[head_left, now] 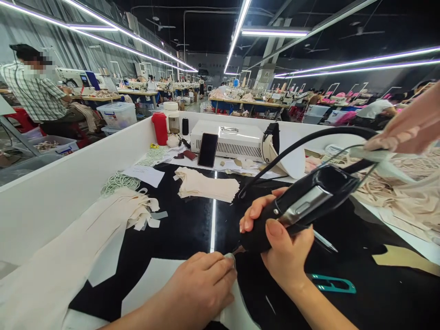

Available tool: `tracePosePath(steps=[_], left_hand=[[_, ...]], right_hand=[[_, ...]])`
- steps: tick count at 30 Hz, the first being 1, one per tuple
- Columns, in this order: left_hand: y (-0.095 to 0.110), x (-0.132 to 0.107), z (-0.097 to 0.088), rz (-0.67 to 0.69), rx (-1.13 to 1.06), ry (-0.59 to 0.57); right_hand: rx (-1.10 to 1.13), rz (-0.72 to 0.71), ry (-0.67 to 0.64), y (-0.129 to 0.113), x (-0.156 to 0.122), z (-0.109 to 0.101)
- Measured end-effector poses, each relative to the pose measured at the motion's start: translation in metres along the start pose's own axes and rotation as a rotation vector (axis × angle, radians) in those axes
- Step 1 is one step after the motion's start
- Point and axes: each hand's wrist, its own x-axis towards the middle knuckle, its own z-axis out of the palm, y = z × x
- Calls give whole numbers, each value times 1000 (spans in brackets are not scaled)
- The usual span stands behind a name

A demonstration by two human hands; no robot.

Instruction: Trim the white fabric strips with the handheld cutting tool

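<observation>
My right hand [288, 256] wraps round a thick black corded hand tool [312, 197] with a silver plate on its side. The tool's narrow metal tip points down to the left, close to my left fingertips; whether it touches the cloth cannot be made out. My left hand [206, 288] is closed, pressing a pale fabric piece [237, 307] over the black tabletop [185, 238]. Below that hand lies a white sheet [147, 279]. Near my right wrist are teal thread snips [333, 284] and a pen [325, 240].
Another person's blurred hand [409, 123] reaches in at upper right, by the black cable [309, 135]. Layered beige strips [79, 243] lie left, a fabric stack [206, 184] ahead. Behind stand a phone [208, 150] and a white vented box [230, 137]. Beige cloth [405, 192] heaps right.
</observation>
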Motion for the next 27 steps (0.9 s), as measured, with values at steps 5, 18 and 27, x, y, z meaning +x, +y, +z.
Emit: tracePosePath(steps=[5, 18, 27], left_hand=[[3, -4, -2, -14, 20, -30], [3, -7, -3, -15, 42, -77], [3, -8, -5, -12, 50, -107]], right_hand=[[-14, -8, 1, 1, 0, 0], [-41, 1, 0, -1, 0, 1], [-22, 8, -7, 1, 1, 2]])
